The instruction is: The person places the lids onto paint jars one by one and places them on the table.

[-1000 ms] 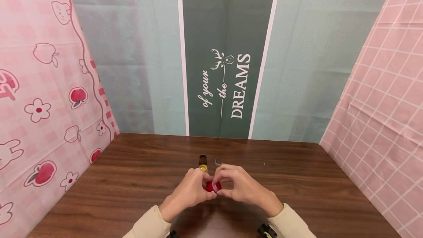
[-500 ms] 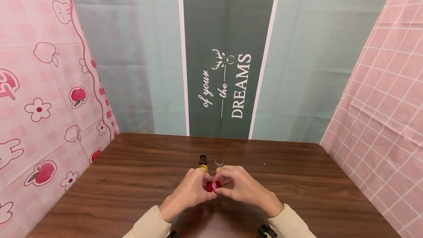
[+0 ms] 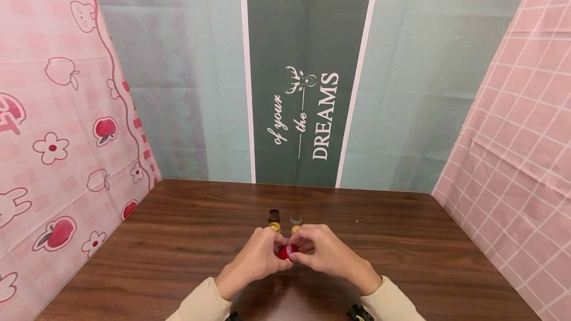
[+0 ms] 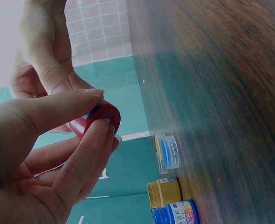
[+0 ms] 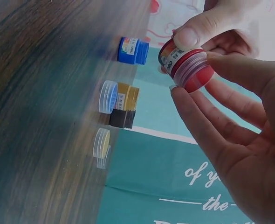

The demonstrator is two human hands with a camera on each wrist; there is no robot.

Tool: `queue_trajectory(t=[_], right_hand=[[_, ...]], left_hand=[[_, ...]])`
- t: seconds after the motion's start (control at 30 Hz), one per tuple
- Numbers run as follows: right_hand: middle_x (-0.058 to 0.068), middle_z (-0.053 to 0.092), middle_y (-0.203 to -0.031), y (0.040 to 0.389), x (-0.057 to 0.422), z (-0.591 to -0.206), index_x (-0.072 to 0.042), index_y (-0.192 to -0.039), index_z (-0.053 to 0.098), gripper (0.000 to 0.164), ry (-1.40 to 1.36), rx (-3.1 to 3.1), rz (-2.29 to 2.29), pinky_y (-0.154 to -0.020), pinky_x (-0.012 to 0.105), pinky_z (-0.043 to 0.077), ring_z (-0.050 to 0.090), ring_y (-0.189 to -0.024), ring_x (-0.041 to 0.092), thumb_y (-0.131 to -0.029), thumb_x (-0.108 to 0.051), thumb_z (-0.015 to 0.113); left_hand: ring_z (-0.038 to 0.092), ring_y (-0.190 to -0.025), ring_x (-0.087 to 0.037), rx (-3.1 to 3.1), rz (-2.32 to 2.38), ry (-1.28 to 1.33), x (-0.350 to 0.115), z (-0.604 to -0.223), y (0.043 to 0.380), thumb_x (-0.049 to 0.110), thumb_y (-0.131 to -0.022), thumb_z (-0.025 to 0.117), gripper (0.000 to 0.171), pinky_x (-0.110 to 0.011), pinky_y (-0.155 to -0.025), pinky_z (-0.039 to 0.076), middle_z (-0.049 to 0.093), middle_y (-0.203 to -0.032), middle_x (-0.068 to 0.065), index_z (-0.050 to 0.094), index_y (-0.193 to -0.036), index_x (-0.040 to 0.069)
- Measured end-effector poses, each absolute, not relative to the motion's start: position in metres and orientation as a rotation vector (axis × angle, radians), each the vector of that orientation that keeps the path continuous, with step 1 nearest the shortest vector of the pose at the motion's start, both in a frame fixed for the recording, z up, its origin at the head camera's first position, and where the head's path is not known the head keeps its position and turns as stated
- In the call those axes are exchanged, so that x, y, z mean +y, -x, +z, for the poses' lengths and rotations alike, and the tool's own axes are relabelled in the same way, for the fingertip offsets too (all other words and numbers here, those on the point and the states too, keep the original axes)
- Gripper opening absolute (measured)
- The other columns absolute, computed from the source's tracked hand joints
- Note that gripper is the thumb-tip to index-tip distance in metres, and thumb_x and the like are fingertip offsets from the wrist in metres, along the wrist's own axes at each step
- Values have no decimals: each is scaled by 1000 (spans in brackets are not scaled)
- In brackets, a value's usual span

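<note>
The red jar [image 5: 173, 58] was gripped by the left hand [image 3: 259, 252], and its transparent lid [image 5: 191, 70], set at the mouth, was pinched by the right hand [image 3: 327, 252]. The red jar was held above a brown table [image 3: 178, 241]. Beyond it, a yellow jar [image 3: 274, 227], a dark jar [image 3: 274, 216], a yellow lid [image 5: 102, 143] and a grey lid [image 3: 296, 219] were seen; near it, a blue jar [image 5: 130, 50] and a blue lid [image 5: 108, 97] were shown. Well beyond the red jar, a green cloth [image 3: 308, 28] was hung.

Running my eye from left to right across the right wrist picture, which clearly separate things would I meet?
Yellow lid → blue jar → red jar → the palm of the right hand.
</note>
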State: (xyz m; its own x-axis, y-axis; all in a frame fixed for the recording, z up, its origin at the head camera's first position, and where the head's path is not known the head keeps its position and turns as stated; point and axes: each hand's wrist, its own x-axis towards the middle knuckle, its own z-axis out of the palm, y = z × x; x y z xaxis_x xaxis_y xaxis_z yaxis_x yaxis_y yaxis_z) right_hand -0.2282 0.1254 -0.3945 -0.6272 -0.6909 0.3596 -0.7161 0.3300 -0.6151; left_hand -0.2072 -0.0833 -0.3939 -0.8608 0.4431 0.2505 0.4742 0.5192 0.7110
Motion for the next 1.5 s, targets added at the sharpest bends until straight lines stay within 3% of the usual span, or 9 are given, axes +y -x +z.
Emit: queue_trajectory(t=[0.3, 0.6, 0.97, 1.5], right_hand=[[5, 70, -106, 232, 130, -397, -6, -109, 71, 30, -1463, -2457, 1167, -86, 33, 63, 74, -98, 14, -83, -2, 84], [1, 68, -101, 233, 128, -396, -11, -101, 71, 31, -1568, -2341, 1102, -86, 26, 61, 68, -95, 13, -79, 8, 83], [7, 72, -103, 231, 129, -396, -5, -108, 71, 24, -1453, -2480, 1193, -82, 24, 61, 77, -93, 13, -86, -5, 82], [4, 77, -92, 226, 124, -392, -7, -99, 73, 15, -1246, -2590, 1258, -73, 17, 59, 72, -80, 3, -88, -10, 82]], left_hand=[[66, -64, 1, -2710, -1281, 809, -84, -394, 207, 7, -75, 88, 14, -16, -56, 52, 78, -73, -3, 79, -85, 5], [65, -64, 4, -2716, -1288, 812, -84, -395, 208, 7, -76, 88, 15, -16, -56, 52, 79, -75, -2, 80, -89, 5], [67, -65, -1, -2717, -1273, 803, -84, -394, 208, 7, -75, 89, 16, -16, -57, 53, 79, -75, -4, 79, -87, 4], [66, -63, 2, -2702, -1229, 793, -83, -393, 207, 10, -74, 90, 20, -14, -57, 52, 78, -76, -4, 80, -90, 2]])
